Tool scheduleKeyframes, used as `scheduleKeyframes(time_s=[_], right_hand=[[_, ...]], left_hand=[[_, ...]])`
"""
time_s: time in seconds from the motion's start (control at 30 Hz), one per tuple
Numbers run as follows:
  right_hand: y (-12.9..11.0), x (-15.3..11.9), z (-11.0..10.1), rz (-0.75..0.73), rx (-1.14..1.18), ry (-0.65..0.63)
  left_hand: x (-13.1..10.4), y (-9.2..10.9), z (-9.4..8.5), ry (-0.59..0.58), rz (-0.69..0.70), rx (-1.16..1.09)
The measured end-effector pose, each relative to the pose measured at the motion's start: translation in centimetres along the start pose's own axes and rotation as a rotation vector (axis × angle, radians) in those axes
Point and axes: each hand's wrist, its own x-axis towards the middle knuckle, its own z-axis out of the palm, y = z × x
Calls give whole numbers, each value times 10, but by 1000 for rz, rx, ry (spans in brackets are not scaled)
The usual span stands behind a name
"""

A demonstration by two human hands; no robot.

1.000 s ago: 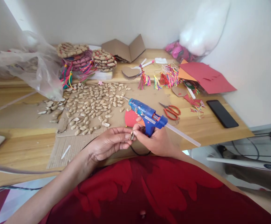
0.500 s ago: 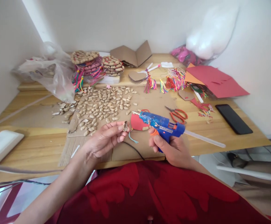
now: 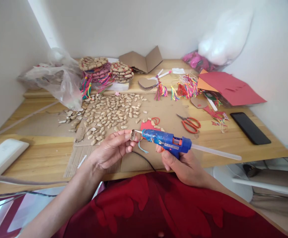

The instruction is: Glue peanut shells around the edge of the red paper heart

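Between thumb and fingers, my left hand [image 3: 115,145] pinches a peanut shell [image 3: 133,135], its darker side showing. My right hand [image 3: 180,162] is wrapped round the handle of a blue glue gun [image 3: 156,137], a small red light lit on its side. The gun's metal nozzle is right at the shell; whether they touch I cannot tell. A translucent glue stick [image 3: 215,152] juts out of the gun's back end. Beyond the gun lies a red paper piece [image 3: 147,125] with several peanuts along its edge, partly hidden by the gun.
Many peanuts [image 3: 111,110] cover the cardboard sheet [image 3: 168,107]. Orange-handled pliers [image 3: 190,123] and a black phone [image 3: 250,128] lie to the right. Finished-looking peanut pieces [image 3: 121,71] are stacked at the back, near a plastic bag [image 3: 64,82]. Red paper [image 3: 233,87] sits at back right.
The glue gun has moved left and down, bringing its nozzle to the peanut shell. My left hand has stayed nearly still. The view has shifted slightly.
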Motion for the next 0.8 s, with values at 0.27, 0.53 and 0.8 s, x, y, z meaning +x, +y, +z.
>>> scheduleKeyframes(time_s=[0.27,0.53,0.8], right_hand=[[-1,-1,0,-17,-42,-3],[-2,-1,0,7,-33,-16],[-3,0,-1,19,-58,-21]], left_hand=[[-4,1,9,24,2,-4],[-3,0,7,35,-14,-11],[-2,-2,4,28,-20,-18]])
